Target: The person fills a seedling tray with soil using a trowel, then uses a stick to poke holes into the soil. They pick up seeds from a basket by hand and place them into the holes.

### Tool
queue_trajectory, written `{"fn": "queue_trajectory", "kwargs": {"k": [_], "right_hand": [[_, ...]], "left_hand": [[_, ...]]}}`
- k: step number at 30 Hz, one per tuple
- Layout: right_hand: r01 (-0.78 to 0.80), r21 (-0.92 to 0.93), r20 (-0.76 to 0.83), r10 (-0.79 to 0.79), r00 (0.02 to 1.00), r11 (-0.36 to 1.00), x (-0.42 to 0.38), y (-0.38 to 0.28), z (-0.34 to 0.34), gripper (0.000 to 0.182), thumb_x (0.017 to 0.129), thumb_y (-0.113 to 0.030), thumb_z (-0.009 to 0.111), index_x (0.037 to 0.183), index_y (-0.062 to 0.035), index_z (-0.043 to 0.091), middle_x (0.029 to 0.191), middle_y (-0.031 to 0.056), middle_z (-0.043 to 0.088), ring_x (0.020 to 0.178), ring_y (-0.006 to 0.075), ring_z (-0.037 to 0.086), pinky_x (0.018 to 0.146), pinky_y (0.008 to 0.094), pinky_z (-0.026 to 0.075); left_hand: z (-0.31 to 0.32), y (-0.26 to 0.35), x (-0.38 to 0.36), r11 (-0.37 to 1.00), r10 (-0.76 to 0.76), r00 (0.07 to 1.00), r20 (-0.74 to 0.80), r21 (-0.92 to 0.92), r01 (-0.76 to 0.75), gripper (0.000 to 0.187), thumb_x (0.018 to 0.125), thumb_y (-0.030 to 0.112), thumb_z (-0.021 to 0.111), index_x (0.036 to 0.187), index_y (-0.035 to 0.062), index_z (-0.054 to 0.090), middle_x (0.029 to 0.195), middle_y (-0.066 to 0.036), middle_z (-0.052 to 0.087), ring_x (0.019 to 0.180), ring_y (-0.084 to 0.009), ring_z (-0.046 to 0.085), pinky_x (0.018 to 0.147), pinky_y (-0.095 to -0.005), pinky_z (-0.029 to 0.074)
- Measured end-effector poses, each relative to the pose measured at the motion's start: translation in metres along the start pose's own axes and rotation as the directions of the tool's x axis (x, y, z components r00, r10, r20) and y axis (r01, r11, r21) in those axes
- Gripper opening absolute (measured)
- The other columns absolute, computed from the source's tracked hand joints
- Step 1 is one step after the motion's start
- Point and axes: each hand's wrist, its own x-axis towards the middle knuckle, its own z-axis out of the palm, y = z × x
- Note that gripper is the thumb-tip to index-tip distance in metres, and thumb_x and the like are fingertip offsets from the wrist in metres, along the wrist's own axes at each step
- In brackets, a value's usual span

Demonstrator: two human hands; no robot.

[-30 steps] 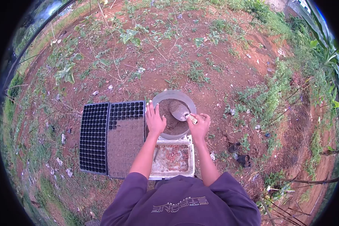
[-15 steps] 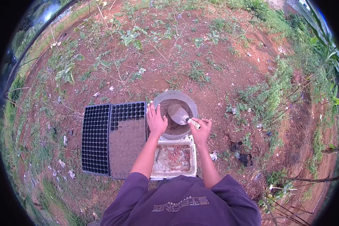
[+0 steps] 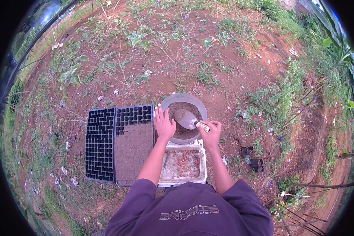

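My right hand [image 3: 211,131] grips the handle of a trowel [image 3: 188,120], whose broad blade lies inside a round tub [image 3: 202,108] with some soil [image 3: 183,107] on it. Fingers spread, my left hand [image 3: 165,125] rests at the tub's left rim, beside the seedling trays. One black tray [image 3: 100,145] at the far left has unfilled cells. The tray [image 3: 134,157] next to it is covered with soil except for cells at its top.
A white rectangular basket [image 3: 202,165] holding reddish bits and a thin dark tool stands below the tub. Leafy plants [image 3: 137,37] grow on the reddish ground beyond. Dark objects [image 3: 257,165] lie on the ground at the right.
The trowel blade has more soil on it and sits slightly lower in the tub. The view of the tub and my hands has shifted slightly.
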Motion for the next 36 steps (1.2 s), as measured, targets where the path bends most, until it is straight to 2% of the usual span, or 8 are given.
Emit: {"fn": "queue_trajectory", "kwargs": {"k": [2, 9, 12, 14, 19, 27, 32, 36], "right_hand": [[-0.079, 0.086, -0.008, 0.080, 0.997, 0.993, -0.001, -0.001, 0.000, 0.026, 0.074, -0.028, 0.079, 0.097, -0.0152, 0.074, 0.099, 0.0092, 0.053, 0.105, 0.0256, 0.049, 0.090, 0.0385, 0.043], [-0.084, 0.109, -0.041, 0.089, 0.995, 0.990, -0.010, -0.006, -0.006, 0.028, 0.074, -0.027, 0.080, 0.098, -0.0126, 0.074, 0.096, 0.0075, 0.058, 0.100, 0.0241, 0.049, 0.088, 0.0360, 0.044], [-0.098, 0.145, -0.072, 0.110, 0.991, 0.985, -0.019, -0.012, -0.011, 0.027, 0.075, -0.025, 0.080, 0.098, -0.0119, 0.074, 0.095, 0.0074, 0.058, 0.099, 0.0230, 0.049, 0.087, 0.0347, 0.045], [-0.093, 0.161, -0.094, 0.109, 0.990, 0.983, -0.021, -0.018, -0.015, 0.026, 0.075, -0.023, 0.080, 0.099, -0.0128, 0.074, 0.095, 0.0066, 0.058, 0.099, 0.0219, 0.049, 0.085, 0.0336, 0.045], [-0.077, 0.211, -0.083, 0.096, 0.992, 0.974, -0.032, -0.045, -0.024, 0.027, 0.075, -0.021, 0.081, 0.100, -0.0129, 0.074, 0.096, 0.0061, 0.055, 0.098, 0.0211, 0.049, 0.084, 0.0331, 0.045], [-0.018, 0.260, -0.008, 0.021, 1.000, 0.966, -0.073, -0.091, 0.008, 0.026, 0.076, -0.020, 0.080, 0.100, -0.0111, 0.073, 0.101, 0.0072, 0.054, 0.098, 0.0209, 0.053, 0.086, 0.0347, 0.046], [-0.029, 0.291, 0.013, 0.026, 1.000, 0.956, -0.116, -0.119, 0.066, 0.024, 0.075, -0.019, 0.080, 0.097, -0.0106, 0.074, 0.097, 0.0070, 0.060, 0.098, 0.0213, 0.053, 0.086, 0.0344, 0.045], [-0.011, 0.255, 0.067, -0.006, 0.998, 0.967, -0.143, -0.124, 0.114, 0.025, 0.074, -0.018, 0.081, 0.097, -0.0109, 0.074, 0.093, 0.0065, 0.064, 0.097, 0.0218, 0.053, 0.086, 0.0341, 0.046]], "left_hand": [[-0.001, 0.000, 0.000, 1.000, -0.006, 1.000, 0.030, 0.015, 0.006, 0.065, 0.081, 0.024, 0.061, 0.139, 0.0057, 0.040, 0.156, -0.017, 0.013, 0.144, -0.0353, 0.014, 0.114, -0.0482, 0.022], [0.005, -0.005, 0.001, 0.999, 0.030, 0.999, -0.031, -0.037, -0.031, 0.066, 0.081, 0.022, 0.061, 0.140, 0.0043, 0.038, 0.154, -0.019, 0.016, 0.142, -0.0371, 0.017, 0.114, -0.0471, 0.023], [0.009, -0.012, -0.001, 0.987, 0.057, 0.993, -0.102, -0.145, -0.072, 0.064, 0.083, 0.020, 0.058, 0.140, 0.0020, 0.035, 0.152, -0.022, 0.022, 0.141, -0.0395, 0.020, 0.115, -0.0476, 0.021], [0.010, -0.020, -0.006, 0.924, 0.026, 0.980, -0.198, -0.369, -0.099, 0.060, 0.087, 0.016, 0.054, 0.140, -0.0005, 0.032, 0.149, -0.025, 0.026, 0.140, -0.0416, 0.021, 0.115, -0.0487, 0.020], [-0.013, -0.064, -0.048, 0.924, -0.055, 0.953, -0.297, -0.378, -0.064, 0.057, 0.088, 0.013, 0.054, 0.139, -0.0014, 0.033, 0.147, -0.025, 0.029, 0.139, -0.0429, 0.022, 0.115, -0.0502, 0.019], [-0.026, -0.170, -0.101, 0.950, -0.202, 0.927, -0.315, -0.295, 0.106, 0.056, 0.085, 0.010, 0.058, 0.137, 0.0031, 0.038, 0.144, -0.021, 0.034, 0.138, -0.0408, 0.023, 0.115, -0.0501, 0.019], [-0.034, -0.249, -0.116, 0.967, -0.202, 0.972, -0.120, -0.184, 0.178, 0.054, 0.086, 0.012, 0.057, 0.135, 0.0018, 0.038, 0.144, -0.024, 0.031, 0.139, -0.0442, 0.018, 0.115, -0.0515, 0.018], [-0.045, -0.297, -0.127, 0.967, -0.212, 0.976, -0.060, -0.157, 0.200, 0.053, 0.085, 0.013, 0.057, 0.134, 0.0007, 0.039, 0.142, -0.025, 0.034, 0.139, -0.0452, 0.019, 0.114, -0.0514, 0.020]]}}
